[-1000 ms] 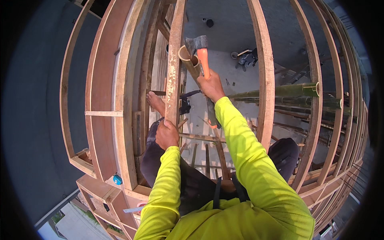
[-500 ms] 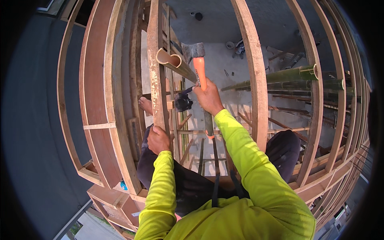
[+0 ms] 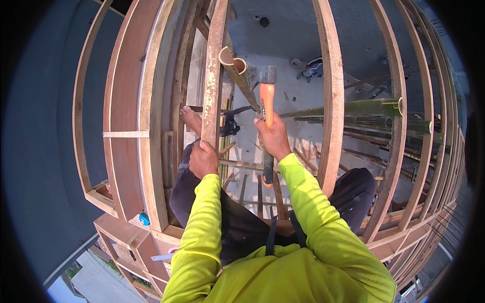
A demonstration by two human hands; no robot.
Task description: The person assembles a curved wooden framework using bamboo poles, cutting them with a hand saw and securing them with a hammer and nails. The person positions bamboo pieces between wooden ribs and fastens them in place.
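In my right hand (image 3: 274, 135) is a hatchet (image 3: 267, 98), the fingers wrapped round its orange and dark handle. Its grey head sits at the far end, blade toward a split bamboo pole (image 3: 241, 83); I cannot tell whether they touch. The bamboo's cut, hollow end rises beside a wooden beam (image 3: 212, 86). My left hand (image 3: 204, 158) grips the near end of that beam, thumb on top. A bare foot (image 3: 191, 120) rests just left of the beam, above my bent left knee.
Timber framing surrounds me, with another upright beam (image 3: 331, 91) to the right. Green bamboo poles (image 3: 374, 107) lie across at the right. Far below is a concrete floor with a person (image 3: 312, 68) and a bucket (image 3: 296, 62). A blue round item (image 3: 144, 218) sits on the left ledge.
The hatchet has come down and nearer relative to the bamboo's cut end, still in my right hand. My left hand keeps its grip on the beam. The whole view has shifted slightly.
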